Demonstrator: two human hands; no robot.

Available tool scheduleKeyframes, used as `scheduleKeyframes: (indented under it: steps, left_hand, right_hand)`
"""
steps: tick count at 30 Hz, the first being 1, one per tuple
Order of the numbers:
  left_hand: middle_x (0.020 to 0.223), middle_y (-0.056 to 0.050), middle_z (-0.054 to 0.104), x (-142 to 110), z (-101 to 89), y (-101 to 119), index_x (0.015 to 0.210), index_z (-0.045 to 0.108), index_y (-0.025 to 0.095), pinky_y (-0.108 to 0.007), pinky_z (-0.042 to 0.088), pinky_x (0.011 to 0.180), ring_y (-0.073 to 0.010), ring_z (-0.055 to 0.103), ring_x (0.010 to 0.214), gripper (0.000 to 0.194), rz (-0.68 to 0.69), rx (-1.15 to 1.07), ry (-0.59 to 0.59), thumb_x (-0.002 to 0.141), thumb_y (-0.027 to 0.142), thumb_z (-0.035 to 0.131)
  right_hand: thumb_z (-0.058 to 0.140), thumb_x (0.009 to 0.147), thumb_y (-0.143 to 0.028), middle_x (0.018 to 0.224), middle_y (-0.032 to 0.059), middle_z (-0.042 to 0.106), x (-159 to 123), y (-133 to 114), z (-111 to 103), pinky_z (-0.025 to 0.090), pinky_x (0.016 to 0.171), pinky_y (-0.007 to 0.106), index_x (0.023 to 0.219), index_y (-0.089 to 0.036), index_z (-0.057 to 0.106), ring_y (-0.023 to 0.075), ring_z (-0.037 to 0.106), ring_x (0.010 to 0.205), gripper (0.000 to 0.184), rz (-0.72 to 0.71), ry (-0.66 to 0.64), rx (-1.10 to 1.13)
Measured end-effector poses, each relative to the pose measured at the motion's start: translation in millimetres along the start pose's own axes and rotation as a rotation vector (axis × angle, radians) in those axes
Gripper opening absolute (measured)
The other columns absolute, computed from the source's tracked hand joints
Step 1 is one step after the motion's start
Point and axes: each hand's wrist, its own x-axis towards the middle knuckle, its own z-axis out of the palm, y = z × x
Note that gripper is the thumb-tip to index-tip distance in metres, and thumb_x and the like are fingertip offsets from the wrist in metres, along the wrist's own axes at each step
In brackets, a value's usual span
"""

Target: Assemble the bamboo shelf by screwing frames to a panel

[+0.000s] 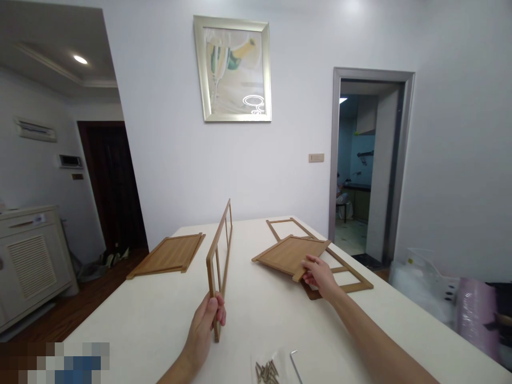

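Left hand point(207, 317) closed round the near upright of a slatted wooden frame point(211, 277), low down; frame stands on edge over the desk point(136, 320). Right hand point(320, 277), well apart, pinches the near-right edge strip of a wooden panel point(290, 254), which overlaps a flat-lying wooden frame point(356, 285); can't tell if they touch. Second wooden panel point(170, 253) flat at far left. Bag of screws point(267, 372) and hex key point(296, 367) at near edge.

Handling, judged by look: all light, stiff, smooth, not very slippery. Frame's thin bars likely flex or crack if twisted; grip a thick outer upright, avoid inner bars. Panel probably sturdier, but one-edge hold lets it tip; take it by edge strips, ideally opposite sides.
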Motion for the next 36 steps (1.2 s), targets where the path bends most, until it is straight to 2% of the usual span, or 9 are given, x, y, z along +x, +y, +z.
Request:
scheduleKeyframes:
  steps: [3,7,12,16,21,23,25,29,36]
  left_hand:
    - [0.060,0.003,0.046,1,0.0,0,0.085,0.055,0.017,-0.023,0.038,0.057,-0.0099,0.046,0.058,0.039,0.006,0.011,-0.005,0.085,0.056,0.051]
    - [0.061,0.003,0.046,1,0.5,0,0.086,0.055,0.017,-0.023,0.039,0.058,-0.0103,0.046,0.059,0.039,0.016,0.038,-0.006,0.086,0.056,0.048]
    - [0.061,0.003,0.045,2,0.3,0,0.089,0.053,0.018,-0.024,0.038,0.059,-0.0111,0.045,0.059,0.039,0.047,0.089,-0.003,0.087,0.056,0.045]
    - [0.060,0.004,0.042,5,-2.6,-1,0.081,0.051,0.019,-0.024,0.036,0.058,-0.0112,0.041,0.057,0.042,0.087,0.195,0.056,0.086,0.060,0.042]
    - [0.060,0.004,0.041,9,-5.0,1,0.072,0.047,0.020,-0.024,0.035,0.057,-0.0120,0.039,0.056,0.050,0.092,0.315,0.236,0.081,0.069,0.040]
    - [0.062,0.003,0.044,10,-5.1,2,0.075,0.049,0.020,-0.025,0.036,0.058,-0.0133,0.042,0.059,0.052,0.083,0.345,0.286,0.080,0.071,0.039]
    - [0.064,0.002,0.047,11,-5.1,3,0.078,0.050,0.020,-0.025,0.038,0.062,-0.0148,0.045,0.063,0.053,0.081,0.372,0.311,0.079,0.072,0.038]
    - [0.066,0.001,0.050,11,-6.1,3,0.079,0.051,0.020,-0.027,0.040,0.066,-0.0159,0.048,0.066,0.053,0.081,0.394,0.330,0.080,0.072,0.037]
    - [0.073,-0.002,0.057,12,-7.1,-1,0.093,0.054,0.019,-0.030,0.043,0.074,-0.0201,0.055,0.076,0.053,0.072,0.353,0.341,0.081,0.068,0.039]
  right_hand:
    - [0.058,0.070,-0.023,0.073,0.0033,0.066,-2,-2,0,0.053,0.051,0.026,0.119,-0.016,0.052,0.0171,0.066,0.061,0.050,-0.068,-0.077,-0.003]
    - [0.057,0.070,-0.021,0.099,0.0073,0.069,-6,-2,4,0.054,0.071,0.030,0.117,-0.019,0.054,0.0211,0.067,0.088,0.047,-0.449,-0.161,-0.301]
    - [0.039,0.091,-0.036,0.090,0.0075,0.071,-13,-16,14,0.048,0.073,0.034,0.112,-0.021,0.059,0.0230,0.067,0.081,0.033,-0.820,-0.075,-0.770]
    - [0.033,0.095,-0.033,0.089,0.0075,0.070,-23,-61,29,0.042,0.068,0.029,0.113,-0.021,0.059,0.0201,0.063,0.078,0.034,-1.049,-0.038,-1.020]
    - [0.043,0.093,-0.034,0.080,0.0076,0.062,-42,-141,56,0.036,0.065,0.027,0.097,-0.024,0.066,0.0210,0.051,0.085,0.025,-1.168,-0.066,-1.294]
    - [0.047,0.091,-0.033,0.090,0.0107,0.058,-47,-167,69,0.037,0.070,0.029,0.090,-0.022,0.068,0.0221,0.047,0.091,0.023,-1.233,-0.085,-1.260]
    - [0.049,0.090,-0.027,0.099,0.0106,0.057,-50,-185,83,0.037,0.075,0.029,0.090,-0.020,0.067,0.0210,0.048,0.093,0.019,-1.261,-0.211,-1.194]
    - [0.045,0.090,-0.020,0.084,0.0043,0.061,-49,-204,108,0.033,0.066,0.025,0.095,-0.021,0.063,0.0154,0.052,0.076,0.018,-1.137,-0.495,-1.169]
    - [0.050,0.086,-0.020,0.088,0.0053,0.065,-45,-208,140,0.033,0.068,0.024,0.096,-0.022,0.064,0.0163,0.055,0.079,0.018,-1.134,-0.620,-1.192]
